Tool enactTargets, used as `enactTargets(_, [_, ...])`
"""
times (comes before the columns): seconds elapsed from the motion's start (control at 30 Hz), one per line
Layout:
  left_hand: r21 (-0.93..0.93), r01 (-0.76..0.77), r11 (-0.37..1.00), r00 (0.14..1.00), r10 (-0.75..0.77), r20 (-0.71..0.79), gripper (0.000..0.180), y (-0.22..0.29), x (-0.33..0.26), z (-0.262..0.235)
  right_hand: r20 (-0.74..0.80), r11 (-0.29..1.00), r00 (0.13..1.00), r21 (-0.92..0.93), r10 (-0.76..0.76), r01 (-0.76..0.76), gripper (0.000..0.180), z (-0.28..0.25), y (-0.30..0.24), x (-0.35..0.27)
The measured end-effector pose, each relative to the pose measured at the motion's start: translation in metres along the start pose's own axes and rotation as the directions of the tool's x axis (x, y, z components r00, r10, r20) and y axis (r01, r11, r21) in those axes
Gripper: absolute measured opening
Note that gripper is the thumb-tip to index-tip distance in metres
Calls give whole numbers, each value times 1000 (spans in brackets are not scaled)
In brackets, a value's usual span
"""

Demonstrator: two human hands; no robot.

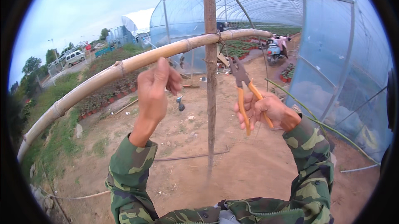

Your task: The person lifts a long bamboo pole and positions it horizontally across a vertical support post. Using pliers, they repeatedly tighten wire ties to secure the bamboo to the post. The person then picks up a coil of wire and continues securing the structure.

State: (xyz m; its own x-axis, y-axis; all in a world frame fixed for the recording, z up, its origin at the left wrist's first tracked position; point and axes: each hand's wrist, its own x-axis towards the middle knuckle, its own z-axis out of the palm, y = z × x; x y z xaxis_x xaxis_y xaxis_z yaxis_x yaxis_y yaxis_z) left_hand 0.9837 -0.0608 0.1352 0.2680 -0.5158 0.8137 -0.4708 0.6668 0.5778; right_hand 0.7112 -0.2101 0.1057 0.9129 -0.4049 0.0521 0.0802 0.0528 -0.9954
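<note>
My left hand's fingers (172,80) are curling in toward the thumb, pinched together, and I cannot tell whether anything thin is sitting between them. That left hand (153,93) is hanging raised just below the long bamboo pole (124,67), which is running slantwise above and behind the fingertips, apart from them as far as I am seeing it. Just to the right of those fingers, the upright wooden post (210,78) is standing, crossing the bamboo pole above finger height where a wire tie (216,36) is wrapping the joint. Right of the post, my right hand (266,109) is clenching around the orange handles of the pliers (245,89), fingers wrapped over one handle and thumb over the other. The dark jaws are pointing up and left toward the post, just short of it. Beyond the fingers on the right, a plastic-covered greenhouse (332,57) is rising, with a scooter (275,49) parked at its mouth.
</note>
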Motion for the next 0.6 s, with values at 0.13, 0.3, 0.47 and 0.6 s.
enactTargets(0.13, [536, -303, 788, 947, 314, 74, 19, 31, -8, 23, 448, 928, 883, 371, -143, -38, 55, -17, 23, 32])
enactTargets(0.3, [840, -487, 241, 772, 569, 284, 15, 49, 31, 65, 563, 874, 792, 480, -234, -83, 60, -38, 26, 60])
enactTargets(0.47, [910, -411, -60, 808, 437, 394, 23, 69, 56, 87, 690, 828, 692, 502, -211, -248, 49, -44, 17, 74])
enactTargets(0.6, [952, -241, 187, 953, 229, 197, 36, 64, 61, 85, 693, 805, 698, 512, -180, -301, 39, -34, 14, 70])
